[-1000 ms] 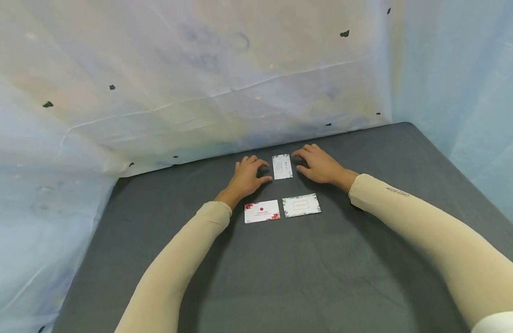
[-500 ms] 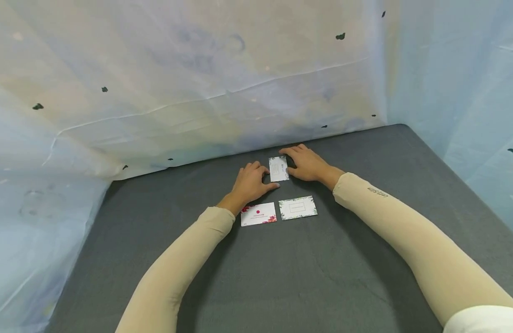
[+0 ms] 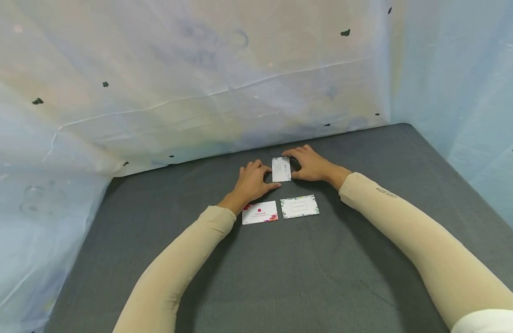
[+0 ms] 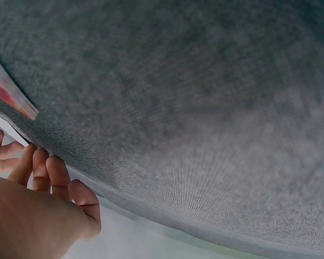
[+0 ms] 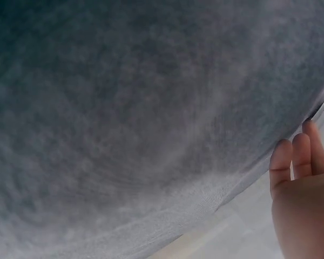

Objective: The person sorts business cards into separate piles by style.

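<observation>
The left hand (image 3: 251,181) and right hand (image 3: 309,164) flanked an upright white card (image 3: 281,169) far on the grey mat (image 3: 323,268), fingertips touching its side edges; whether they pinched it could not be told. Nearer lay a red-flowered card (image 3: 259,212) and, just right of it, a green-bordered card (image 3: 299,206).

A small white card (image 3: 281,169) with leafy corners lies flat, lengthwise, on the grey mat.
</observation>
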`<action>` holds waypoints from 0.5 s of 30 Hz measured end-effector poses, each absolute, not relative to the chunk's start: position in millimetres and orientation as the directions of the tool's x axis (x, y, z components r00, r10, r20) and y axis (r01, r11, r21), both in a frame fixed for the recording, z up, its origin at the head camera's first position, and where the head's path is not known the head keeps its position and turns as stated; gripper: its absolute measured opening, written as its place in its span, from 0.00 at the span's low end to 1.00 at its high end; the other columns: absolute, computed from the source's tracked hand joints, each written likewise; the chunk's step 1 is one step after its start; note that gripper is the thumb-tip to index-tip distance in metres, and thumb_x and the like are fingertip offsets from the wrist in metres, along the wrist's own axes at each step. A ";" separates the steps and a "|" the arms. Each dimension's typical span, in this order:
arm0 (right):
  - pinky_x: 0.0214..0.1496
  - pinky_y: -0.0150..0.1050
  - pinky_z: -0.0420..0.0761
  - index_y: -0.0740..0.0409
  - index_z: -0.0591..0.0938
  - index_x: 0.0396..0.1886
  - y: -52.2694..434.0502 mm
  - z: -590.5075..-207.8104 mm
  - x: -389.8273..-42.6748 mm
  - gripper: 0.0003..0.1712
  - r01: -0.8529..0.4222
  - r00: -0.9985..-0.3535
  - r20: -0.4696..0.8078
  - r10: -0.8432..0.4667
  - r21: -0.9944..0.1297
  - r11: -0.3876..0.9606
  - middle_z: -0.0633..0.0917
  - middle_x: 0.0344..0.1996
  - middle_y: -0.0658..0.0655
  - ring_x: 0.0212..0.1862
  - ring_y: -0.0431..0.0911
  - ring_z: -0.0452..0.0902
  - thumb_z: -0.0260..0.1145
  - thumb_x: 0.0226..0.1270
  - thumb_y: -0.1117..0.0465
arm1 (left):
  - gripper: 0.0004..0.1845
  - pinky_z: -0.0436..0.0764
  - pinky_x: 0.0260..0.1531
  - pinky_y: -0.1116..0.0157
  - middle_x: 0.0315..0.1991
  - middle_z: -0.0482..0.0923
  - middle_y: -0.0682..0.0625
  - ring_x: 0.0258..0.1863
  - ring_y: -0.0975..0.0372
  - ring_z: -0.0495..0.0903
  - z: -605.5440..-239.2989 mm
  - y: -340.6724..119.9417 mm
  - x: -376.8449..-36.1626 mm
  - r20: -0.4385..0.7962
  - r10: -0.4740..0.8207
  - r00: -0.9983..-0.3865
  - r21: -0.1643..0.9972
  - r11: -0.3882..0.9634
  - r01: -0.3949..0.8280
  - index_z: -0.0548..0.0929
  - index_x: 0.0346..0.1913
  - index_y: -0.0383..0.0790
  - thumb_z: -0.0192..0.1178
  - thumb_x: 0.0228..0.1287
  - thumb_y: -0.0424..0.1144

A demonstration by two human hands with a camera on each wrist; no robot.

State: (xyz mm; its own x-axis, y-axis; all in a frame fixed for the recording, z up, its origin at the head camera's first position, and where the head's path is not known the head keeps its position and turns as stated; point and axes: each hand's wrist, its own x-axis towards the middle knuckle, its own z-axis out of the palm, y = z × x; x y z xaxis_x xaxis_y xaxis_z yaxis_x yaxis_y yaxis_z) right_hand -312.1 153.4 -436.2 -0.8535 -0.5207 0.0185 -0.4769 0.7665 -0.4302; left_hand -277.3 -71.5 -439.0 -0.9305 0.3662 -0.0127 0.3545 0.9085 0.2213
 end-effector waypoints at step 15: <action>0.68 0.58 0.64 0.52 0.66 0.74 158.8 -434.8 -308.8 0.43 -0.449 -0.864 0.012 -0.503 -0.471 0.760 0.75 0.63 0.61 0.64 0.58 0.66 0.71 0.63 0.45 | 0.45 0.65 0.57 0.51 0.57 0.70 0.47 0.55 0.54 0.68 -441.0 -69.2 -276.5 -0.030 0.365 -0.930 0.317 0.886 0.338 0.75 0.68 0.44 0.64 0.54 0.71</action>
State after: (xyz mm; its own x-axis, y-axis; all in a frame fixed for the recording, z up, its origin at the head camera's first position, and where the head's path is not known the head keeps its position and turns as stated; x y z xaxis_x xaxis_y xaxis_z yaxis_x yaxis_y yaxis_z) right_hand -308.8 158.8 -434.8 -0.8642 -0.5029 0.0118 -0.4486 0.7598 -0.4706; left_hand -276.5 -69.2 -441.0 -0.9304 0.3654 -0.0296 0.3380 0.8861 0.3172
